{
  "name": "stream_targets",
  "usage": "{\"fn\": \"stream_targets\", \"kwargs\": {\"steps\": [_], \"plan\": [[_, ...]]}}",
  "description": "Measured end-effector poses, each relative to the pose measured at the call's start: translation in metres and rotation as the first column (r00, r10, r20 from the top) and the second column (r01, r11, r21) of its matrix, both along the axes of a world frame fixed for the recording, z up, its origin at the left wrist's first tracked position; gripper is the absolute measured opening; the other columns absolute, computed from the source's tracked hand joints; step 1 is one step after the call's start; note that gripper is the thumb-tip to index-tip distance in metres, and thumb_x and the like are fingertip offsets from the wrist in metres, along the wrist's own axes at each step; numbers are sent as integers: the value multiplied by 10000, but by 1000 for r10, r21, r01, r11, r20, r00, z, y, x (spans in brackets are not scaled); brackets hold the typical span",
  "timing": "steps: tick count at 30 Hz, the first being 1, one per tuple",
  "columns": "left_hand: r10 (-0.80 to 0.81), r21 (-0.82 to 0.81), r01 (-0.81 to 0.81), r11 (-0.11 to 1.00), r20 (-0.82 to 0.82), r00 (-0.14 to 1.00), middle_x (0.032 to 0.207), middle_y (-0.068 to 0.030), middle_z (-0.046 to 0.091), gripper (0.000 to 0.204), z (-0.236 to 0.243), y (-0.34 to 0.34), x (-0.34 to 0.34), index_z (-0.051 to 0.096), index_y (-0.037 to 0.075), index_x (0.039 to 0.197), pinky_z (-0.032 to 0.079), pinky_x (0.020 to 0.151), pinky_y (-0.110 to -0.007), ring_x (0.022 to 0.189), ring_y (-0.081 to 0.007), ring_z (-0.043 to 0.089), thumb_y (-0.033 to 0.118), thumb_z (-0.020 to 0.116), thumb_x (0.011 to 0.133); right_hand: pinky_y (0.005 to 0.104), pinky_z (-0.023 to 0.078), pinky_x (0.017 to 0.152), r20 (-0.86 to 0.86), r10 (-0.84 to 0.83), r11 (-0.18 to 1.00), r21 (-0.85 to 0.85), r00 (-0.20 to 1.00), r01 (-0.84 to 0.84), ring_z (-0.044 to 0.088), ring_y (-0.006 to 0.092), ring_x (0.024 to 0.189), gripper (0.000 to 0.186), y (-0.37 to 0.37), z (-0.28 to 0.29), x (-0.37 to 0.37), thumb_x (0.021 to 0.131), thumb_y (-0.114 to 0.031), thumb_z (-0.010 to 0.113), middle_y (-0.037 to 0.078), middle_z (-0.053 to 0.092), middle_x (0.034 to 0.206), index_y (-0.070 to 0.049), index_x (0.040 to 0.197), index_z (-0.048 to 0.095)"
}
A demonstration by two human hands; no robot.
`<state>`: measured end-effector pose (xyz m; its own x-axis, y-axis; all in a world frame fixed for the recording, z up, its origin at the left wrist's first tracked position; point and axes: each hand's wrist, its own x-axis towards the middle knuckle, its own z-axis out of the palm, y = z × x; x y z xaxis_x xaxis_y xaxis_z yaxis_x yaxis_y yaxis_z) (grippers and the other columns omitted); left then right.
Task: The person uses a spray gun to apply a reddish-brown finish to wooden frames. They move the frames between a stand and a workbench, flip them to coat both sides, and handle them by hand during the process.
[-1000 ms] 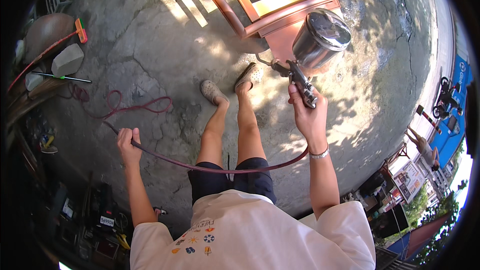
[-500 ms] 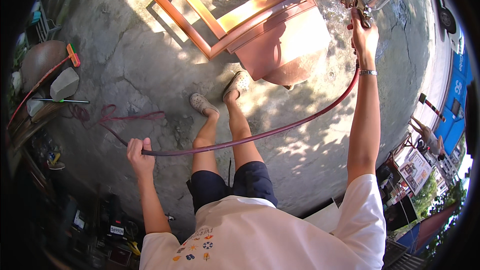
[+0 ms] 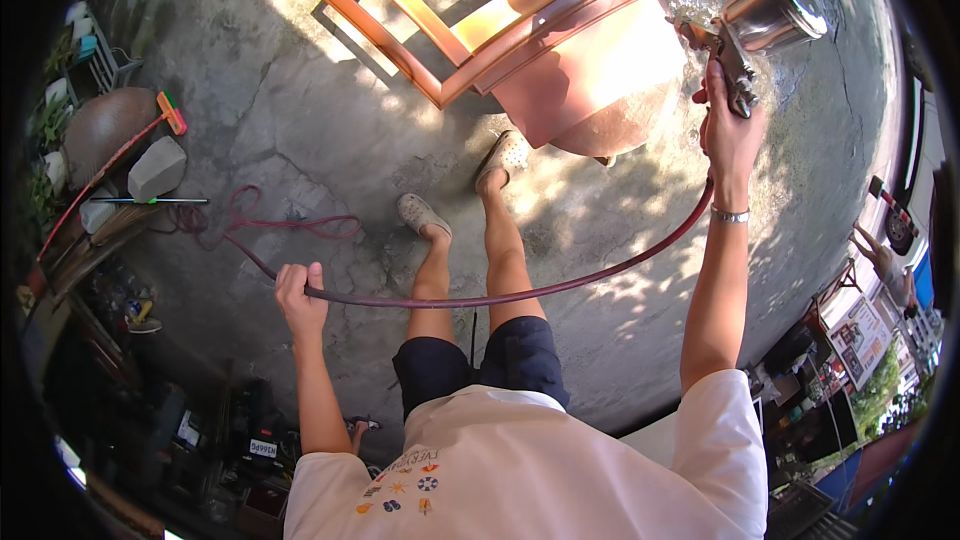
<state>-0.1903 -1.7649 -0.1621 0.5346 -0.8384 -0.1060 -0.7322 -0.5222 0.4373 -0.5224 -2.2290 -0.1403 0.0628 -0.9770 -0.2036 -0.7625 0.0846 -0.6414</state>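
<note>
My right hand (image 3: 732,135), raised at the upper right, is closed round the handle of a metal spray gun (image 3: 733,65). A shiny silver cup (image 3: 775,8) sits on the gun, tilted to the right. From below the grip a dark red hose (image 3: 560,287) sags across in front of my legs to my left hand (image 3: 301,298), which is wrapped round it. Left of the spray gun, an orange-brown wooden frame (image 3: 385,27) lies on a reddish-brown panel (image 3: 560,90), with a rounded brown support (image 3: 630,120) underneath.
Loose hose coils (image 3: 290,225) lie on the concrete floor (image 3: 300,130) at the left. Beyond them are a grey stone block (image 3: 157,168), a rounded boulder (image 3: 110,130) and an orange-headed broom (image 3: 172,114). Dark clutter fills the lower left. Another person (image 3: 885,265) is far off at the right.
The view has shifted, so most things appear a little further right. My right hand and the spray gun sit lower in the picture, with the cup turned more. Both hands keep their hold.
</note>
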Motion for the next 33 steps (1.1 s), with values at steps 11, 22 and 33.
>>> {"fn": "stream_targets", "kwargs": {"steps": [11, 22, 33], "plan": [[-135, 109, 131, 985, 33, 990, 655, -188, 420, 361, 31, 31, 39, 387, -21, 676, 356, 609, -473, 641, -379, 444, 110, 612, 926, 408, 486, 625, 492, 465, 730, 256, 736, -633, 597, 359, 662, 232, 227, -6, 9, 848, -189, 740, 167, 600, 723, 13, 934, 663], [-97, 51, 99, 994, -26, 995, 613, -152, 427, 396, 21, -9, 6, 402, 5, 647, 367, 588, -453, 604, -348, 450, 169, 638, 921, 276, 472, 581, 264, -96, 995, 23, 960, 93, 616, 103, 630, 378, 30, -79, -57, 929, -353, 685, 61, 670, 663, 23, 901, 717], [15, -20, -16, 1000, -87, 996, 618, -144, 422, 390, 22, -26, 18, 399, 3, 655, 348, 551, -433, 592, -339, 433, 138, 662, 910, 263, 383, 421, 317, -377, 808, -347, 870, 476, 497, 83, 409, 426, -133, -11, -47, 954, -423, 630, 51, 655, 601, -16, 893, 741]]}}
